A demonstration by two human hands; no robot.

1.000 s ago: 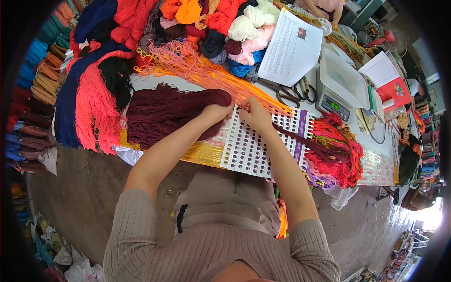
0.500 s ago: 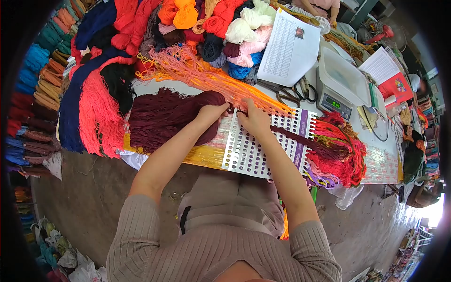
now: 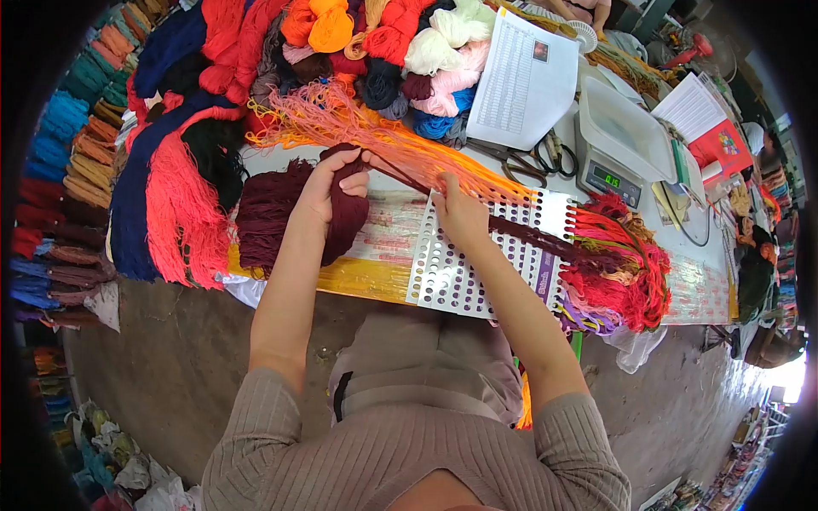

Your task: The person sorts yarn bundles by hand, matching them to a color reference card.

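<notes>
My left hand point(image 3: 336, 183) is closed around the top of a thick maroon hank of yarn point(image 3: 271, 217), whose loose end lies on the table. From it a dark maroon strand point(image 3: 400, 175) runs taut to my right hand point(image 3: 463, 213), whose fingers pinch it. That hand is over the upper part of a white card with rows of punched holes point(image 3: 443, 277). More maroon yarn point(image 3: 532, 237) trails across the card to its right edge. Red, pink and purple threads point(image 3: 626, 277) hang in a bunch from the holes there.
Orange and salmon threads point(image 3: 400, 145) lie behind the card. Beyond are yarn balls point(image 3: 434, 55), a printed sheet point(image 3: 522, 81), black scissors point(image 3: 555, 159) and a scale point(image 3: 609, 180) bearing a plastic tub point(image 3: 626, 128). Coral and navy hanks point(image 3: 179, 204) hang over the left edge. Another person's arm point(image 3: 596, 15) shows at the back.
My left hand has moved left, away from my right hand, drawing the maroon hank back. The maroon strand now stretches between both hands. My right hand has shifted only slightly.
</notes>
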